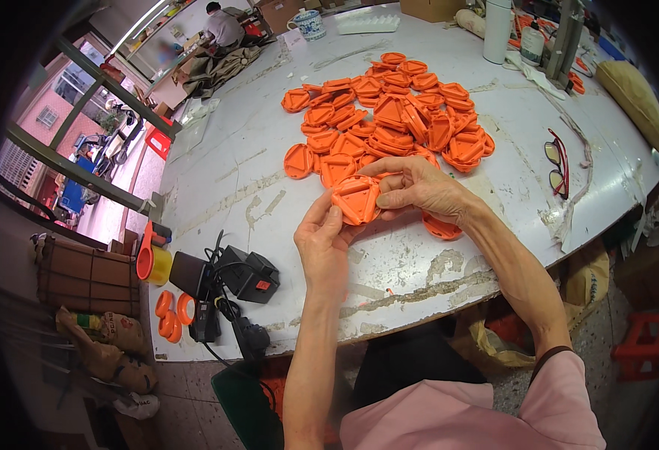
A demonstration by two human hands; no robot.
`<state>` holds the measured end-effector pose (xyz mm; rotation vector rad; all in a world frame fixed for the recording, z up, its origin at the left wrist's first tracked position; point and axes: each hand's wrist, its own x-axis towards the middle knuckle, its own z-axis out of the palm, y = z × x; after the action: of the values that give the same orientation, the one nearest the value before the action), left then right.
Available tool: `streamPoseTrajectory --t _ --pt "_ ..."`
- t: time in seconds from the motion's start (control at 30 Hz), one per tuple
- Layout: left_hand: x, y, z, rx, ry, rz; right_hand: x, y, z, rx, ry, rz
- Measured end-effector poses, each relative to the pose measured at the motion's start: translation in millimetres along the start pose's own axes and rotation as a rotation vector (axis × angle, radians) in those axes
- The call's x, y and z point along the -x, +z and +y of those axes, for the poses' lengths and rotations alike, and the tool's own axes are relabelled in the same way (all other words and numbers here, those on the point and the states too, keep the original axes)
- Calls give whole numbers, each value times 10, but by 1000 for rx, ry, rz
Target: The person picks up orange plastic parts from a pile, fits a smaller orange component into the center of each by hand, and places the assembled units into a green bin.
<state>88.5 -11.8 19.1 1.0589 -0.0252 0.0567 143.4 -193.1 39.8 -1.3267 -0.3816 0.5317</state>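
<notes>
Between my two hands is a round orange plastic part (356,201) with a raised triangle on its face, held above the table. My left hand (322,229) grips its left and lower edge, thumb on the rim. Fingers of my right hand (412,187) pinch its right side and top edge. Just beyond my hands spreads a heap of similar orange plastic parts (389,112), some stacked and tilted. Another orange part (442,226) lies under my right wrist, partly covered by it.
Black power adapters (248,274) with cables lie at the left. Near them are orange rings (167,319) and a yellow tape roll (157,266). Glasses (556,166) rest at the right. A white bottle (497,31) and lidded cup (309,25) stand far back. Another person (223,28) sits beyond.
</notes>
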Motion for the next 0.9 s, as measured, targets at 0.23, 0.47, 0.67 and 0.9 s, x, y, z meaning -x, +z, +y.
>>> streamPoseTrajectory --t 0.23,0.47,0.67,0.9 --pt "-25 -3 -44 -38 15 45 -23 -36 41 34 -17 -9" --pt "-6 4 -44 -76 29 69 -37 -59 63 150 -42 -27" --pt "0 11 -51 -84 45 65 0 -8 -5 160 -55 -41" --pt "23 40 -14 -94 44 87 -28 -33 50 142 -8 -48"
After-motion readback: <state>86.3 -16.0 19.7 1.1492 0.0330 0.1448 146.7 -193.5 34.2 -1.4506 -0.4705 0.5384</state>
